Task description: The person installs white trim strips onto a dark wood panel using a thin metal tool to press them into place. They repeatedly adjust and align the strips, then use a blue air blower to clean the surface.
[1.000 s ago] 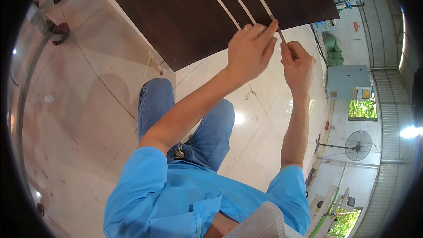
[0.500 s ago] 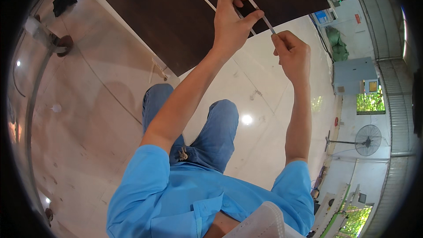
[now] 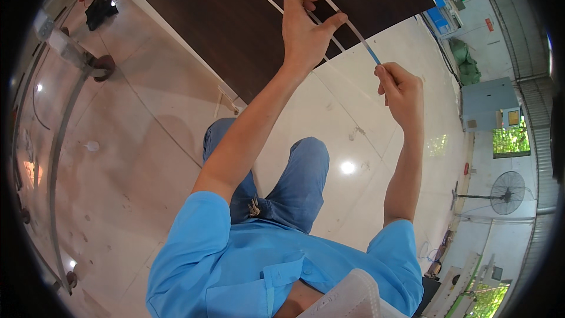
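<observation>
Compared with a second ago, the left hand [image 3: 303, 38] has turned from lying across the strips to a position with its fingers raised and curled and its thumb by the rightmost pale strip [image 3: 365, 45]. The right hand [image 3: 405, 95] has drawn away from it, toward the person, with more strip showing past the edge of the dark board [image 3: 235, 32]. The whole view has shifted, moving the fan [image 3: 507, 193] rightward.
</observation>
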`<state>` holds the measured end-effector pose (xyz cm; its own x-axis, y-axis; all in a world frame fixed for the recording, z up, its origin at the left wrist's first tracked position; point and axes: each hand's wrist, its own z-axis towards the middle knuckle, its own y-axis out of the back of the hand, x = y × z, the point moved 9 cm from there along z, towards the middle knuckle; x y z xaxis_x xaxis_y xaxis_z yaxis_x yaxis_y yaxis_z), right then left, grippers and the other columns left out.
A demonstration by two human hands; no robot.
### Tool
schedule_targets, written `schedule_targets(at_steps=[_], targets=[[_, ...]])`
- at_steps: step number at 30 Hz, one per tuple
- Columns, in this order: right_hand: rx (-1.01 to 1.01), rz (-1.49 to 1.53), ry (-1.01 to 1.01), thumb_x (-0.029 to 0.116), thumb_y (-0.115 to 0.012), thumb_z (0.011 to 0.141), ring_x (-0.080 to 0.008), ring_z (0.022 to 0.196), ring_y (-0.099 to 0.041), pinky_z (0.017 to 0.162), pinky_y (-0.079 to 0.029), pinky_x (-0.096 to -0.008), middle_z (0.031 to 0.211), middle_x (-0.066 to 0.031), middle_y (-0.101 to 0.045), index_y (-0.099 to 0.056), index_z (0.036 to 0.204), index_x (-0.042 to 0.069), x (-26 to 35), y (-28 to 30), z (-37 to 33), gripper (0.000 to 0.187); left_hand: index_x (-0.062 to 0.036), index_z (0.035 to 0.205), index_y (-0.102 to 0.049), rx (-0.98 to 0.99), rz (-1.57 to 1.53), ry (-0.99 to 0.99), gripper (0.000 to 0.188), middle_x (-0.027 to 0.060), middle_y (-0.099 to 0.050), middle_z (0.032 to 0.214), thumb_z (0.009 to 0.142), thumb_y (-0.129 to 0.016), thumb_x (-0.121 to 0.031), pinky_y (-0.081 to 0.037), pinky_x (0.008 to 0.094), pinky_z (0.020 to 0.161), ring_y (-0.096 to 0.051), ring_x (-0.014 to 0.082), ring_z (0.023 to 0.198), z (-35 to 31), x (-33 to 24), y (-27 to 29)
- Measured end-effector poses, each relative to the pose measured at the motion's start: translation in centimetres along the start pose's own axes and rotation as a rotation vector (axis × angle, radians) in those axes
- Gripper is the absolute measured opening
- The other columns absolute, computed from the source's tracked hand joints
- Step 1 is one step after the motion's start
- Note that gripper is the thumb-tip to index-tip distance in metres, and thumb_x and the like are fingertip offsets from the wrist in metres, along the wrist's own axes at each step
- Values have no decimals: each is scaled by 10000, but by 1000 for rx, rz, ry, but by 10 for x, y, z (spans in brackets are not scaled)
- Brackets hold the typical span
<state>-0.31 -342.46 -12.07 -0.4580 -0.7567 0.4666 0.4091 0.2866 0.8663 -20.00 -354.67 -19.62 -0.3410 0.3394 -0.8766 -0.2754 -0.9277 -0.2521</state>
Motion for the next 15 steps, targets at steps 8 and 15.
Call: schedule_targets(at_steps=[8, 15], targets=[[-40, -39, 56, 254, -631, 998, -184, 550, -619, 568, -459, -341, 616, -108, -637, -735, 938, -1, 21, -12, 20, 282, -11, 1159, -508, -23, -22, -6, 667, 62, -499, 1029, 763, -940, -330, -471, 296, 749, -493, 153, 859, 24, 15, 11], [-22, -22, 46, 274, -632, 1028, -76, 455, -484, 470, -390, -266, 594, -29, -599, -735, 905, 7, 34, -23, 35, 311, -7, 1165, -509, -40, 10, 0, 647, 72, -509, 1030, 785, -926, -326, -478, 304, 758, -506, 160, 858, 41, 21, 23]])
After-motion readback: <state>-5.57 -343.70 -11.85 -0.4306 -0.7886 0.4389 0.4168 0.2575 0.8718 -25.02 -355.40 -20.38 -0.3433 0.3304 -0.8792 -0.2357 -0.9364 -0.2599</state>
